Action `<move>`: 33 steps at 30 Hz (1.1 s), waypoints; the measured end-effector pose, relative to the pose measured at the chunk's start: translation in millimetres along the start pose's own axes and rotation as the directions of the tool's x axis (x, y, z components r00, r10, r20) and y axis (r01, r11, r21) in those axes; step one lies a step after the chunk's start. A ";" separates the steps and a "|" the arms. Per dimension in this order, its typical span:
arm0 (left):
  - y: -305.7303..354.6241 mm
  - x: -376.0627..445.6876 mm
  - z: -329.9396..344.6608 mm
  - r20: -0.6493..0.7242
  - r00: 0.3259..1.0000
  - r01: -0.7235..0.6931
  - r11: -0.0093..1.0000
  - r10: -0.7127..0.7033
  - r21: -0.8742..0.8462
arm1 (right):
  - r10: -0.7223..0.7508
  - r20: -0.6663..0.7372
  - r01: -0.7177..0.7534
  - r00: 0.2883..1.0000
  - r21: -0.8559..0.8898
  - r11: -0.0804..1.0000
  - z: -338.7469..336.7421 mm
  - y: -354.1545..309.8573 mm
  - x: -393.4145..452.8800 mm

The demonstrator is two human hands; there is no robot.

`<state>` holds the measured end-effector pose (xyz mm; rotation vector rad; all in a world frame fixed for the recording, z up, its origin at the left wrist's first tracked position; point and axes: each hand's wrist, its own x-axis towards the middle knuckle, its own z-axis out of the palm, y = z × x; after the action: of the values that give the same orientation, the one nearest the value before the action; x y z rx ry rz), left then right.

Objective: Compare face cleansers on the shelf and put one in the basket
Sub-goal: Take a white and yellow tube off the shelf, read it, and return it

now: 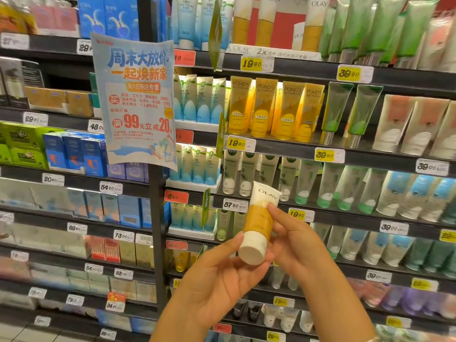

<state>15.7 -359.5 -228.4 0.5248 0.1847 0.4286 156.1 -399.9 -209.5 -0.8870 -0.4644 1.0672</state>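
Between your two hands, in front of the shelf (320,149), you hold the tube (259,223) tilted, cap toward you; your left hand (222,275) cups it from below, fingers curled round the cap end, your right hand (293,240) pinches its orange middle, fingertip (271,207) just under the logo

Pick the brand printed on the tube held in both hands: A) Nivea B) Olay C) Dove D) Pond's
B: the white and amber tube, held between the left hand and the right hand, reads OLAY near its crimped top end; the white cap points toward the camera.
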 end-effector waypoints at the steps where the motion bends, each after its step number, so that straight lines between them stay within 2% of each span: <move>1: -1.9 2.0 0.2 -0.008 1.000 -0.001 1.000 0.001 0.002 | 0.004 -0.011 -0.004 1.000 0.003 1.000 -1.9 -1.2 -0.7; 6: -10.2 15.3 -1.9 -0.021 1.000 0.016 1.000 -0.016 -0.009 | -0.050 -0.035 0.048 0.998 -0.050 0.998 -15.9 -5.6 3.0; 9: -14.1 24.0 -2.0 -0.050 0.999 0.012 1.000 -0.013 -0.014 | -0.116 0.007 0.116 0.993 -0.065 0.991 -24.8 -10.5 5.6; 16: -13.6 52.9 6.8 -0.076 0.993 -0.070 0.978 0.087 0.198 | -0.242 0.118 0.246 0.963 -0.023 0.969 -37.3 -31.8 21.3; 22: -12.9 97.0 32.8 -0.060 0.972 -0.173 0.865 0.227 0.470 | -0.290 0.184 0.299 0.939 -0.022 0.954 -48.4 -70.7 45.0; 27: -8.5 139.1 66.5 -0.008 0.936 -0.274 0.745 0.351 0.608 | -0.338 0.242 0.358 0.909 -0.043 0.933 -61.7 -120.3 66.9; 33: -3.1 187.5 107.5 0.032 0.857 -0.388 0.605 0.514 0.695 | -0.403 0.331 0.502 0.854 -0.317 0.804 -73.5 -181.1 94.7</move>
<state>214.5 -327.1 -150.0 1.2946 0.3881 0.9281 349.7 -379.8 -113.2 -0.9288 -1.0809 0.6391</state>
